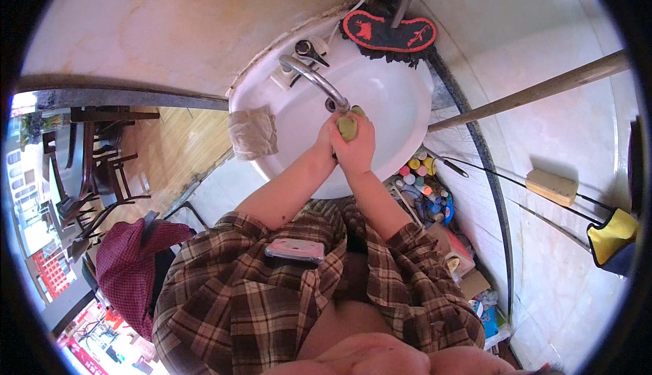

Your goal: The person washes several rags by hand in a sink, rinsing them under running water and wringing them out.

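Note:
Both hands meet over a white oval washbasin, directly below the spout of a curved chrome tap. My right hand wraps around a crumpled olive-green cloth or sponge; the picture does not settle which. Pressed against it from the other side is my left hand, its fingers mostly hidden. A bit of green also shows above the right fingers. Whether water runs from the spout cannot be made out. A beige cloth drapes over the basin's left rim.
A black lever handle tops the tap base. A black-and-red mop head overhangs the basin's back right. A wooden pole slants in from the right. Several bottles crowd the floor at right. A phone sits in a shirt pocket.

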A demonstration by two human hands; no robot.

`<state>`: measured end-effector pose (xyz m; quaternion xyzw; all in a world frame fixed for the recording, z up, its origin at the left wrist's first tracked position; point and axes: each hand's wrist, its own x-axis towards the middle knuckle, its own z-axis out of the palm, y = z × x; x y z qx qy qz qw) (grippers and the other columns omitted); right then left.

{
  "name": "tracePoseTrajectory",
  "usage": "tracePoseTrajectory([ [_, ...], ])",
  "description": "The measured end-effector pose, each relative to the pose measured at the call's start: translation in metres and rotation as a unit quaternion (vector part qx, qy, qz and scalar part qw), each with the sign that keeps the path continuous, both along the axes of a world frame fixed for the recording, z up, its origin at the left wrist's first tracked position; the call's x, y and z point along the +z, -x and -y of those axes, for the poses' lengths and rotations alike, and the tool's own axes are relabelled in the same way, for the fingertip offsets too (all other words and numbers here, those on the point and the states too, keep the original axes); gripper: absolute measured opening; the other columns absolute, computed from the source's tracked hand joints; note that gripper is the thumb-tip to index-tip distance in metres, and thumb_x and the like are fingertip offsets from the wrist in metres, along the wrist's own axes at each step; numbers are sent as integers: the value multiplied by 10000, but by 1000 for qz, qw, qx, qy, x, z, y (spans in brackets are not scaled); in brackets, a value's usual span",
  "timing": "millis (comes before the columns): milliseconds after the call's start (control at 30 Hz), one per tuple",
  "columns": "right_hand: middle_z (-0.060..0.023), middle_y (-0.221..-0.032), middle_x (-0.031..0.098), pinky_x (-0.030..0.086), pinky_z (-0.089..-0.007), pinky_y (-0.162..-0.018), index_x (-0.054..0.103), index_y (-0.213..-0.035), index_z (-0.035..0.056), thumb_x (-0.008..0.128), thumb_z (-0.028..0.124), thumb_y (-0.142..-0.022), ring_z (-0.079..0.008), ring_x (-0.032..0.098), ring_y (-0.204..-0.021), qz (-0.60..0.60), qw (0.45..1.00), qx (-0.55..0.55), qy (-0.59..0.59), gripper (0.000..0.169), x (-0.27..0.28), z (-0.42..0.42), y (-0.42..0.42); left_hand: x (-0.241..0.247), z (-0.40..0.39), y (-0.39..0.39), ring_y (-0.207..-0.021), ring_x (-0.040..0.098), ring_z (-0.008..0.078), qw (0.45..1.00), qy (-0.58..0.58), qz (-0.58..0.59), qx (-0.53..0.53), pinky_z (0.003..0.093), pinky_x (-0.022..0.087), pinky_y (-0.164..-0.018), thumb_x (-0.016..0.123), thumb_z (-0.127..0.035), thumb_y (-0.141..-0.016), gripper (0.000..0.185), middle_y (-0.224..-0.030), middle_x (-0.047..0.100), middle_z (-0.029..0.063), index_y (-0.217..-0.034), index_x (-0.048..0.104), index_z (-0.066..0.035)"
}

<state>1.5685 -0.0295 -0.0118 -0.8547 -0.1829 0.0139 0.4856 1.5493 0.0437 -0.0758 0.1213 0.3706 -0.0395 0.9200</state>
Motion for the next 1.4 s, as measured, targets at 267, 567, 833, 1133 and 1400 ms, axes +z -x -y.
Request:
tracePoseTrajectory([
  [267,-178,-915,656,498,-439,-762,644,-961,24,702,319,-686,-380,614,-857,-62,998,10,21,407,-37,-12,-26,-21,-6,-4,-880,630,198,989,-128,71,22,359,521,-758,434,-386,-947,342,-932,642,65,-1012,596,-92],
  [567,-171,-970,660,508,-407,-794,639,-1030,11,740,233,-685,-336,640,-894,-458,860,171,-143,422,-93,11,-64,-56,-29,5,-879,630,222,939,-303,-156,-36,385,508,-751,513,-399,-918,358,-890,639,91,-1005,625,-71],
  [833,-154,-1396,404,410,-360,-1026,259,-1446,38,870,281,-597,-255,458,-1239,30,930,313,192,1074,-100,56,-45,34,-25,31,-901,607,194,685,-698,-3,-208,322,488,-812,706,-91,-752,348,-990,635,89,-1084,643,-14],
  [1133,-130,-1139,583,466,-397,-897,508,-1217,70,712,0,-651,-323,580,-1009,-125,954,228,148,606,-62,23,-28,44,-103,84,-932,597,167,823,-510,-65,-242,279,484,-834,693,-46,-744,461,-1056,623,110,-1199,622,-58],
  [1400,-147,-1081,569,444,-374,-926,529,-1153,67,575,-113,-624,-322,539,-1073,-90,947,296,-88,560,31,3,26,-18,-48,102,-1211,489,198,666,-651,205,-302,342,386,-1029,851,-160,-618,891,-1333,505,85,-1384,401,-99],
])
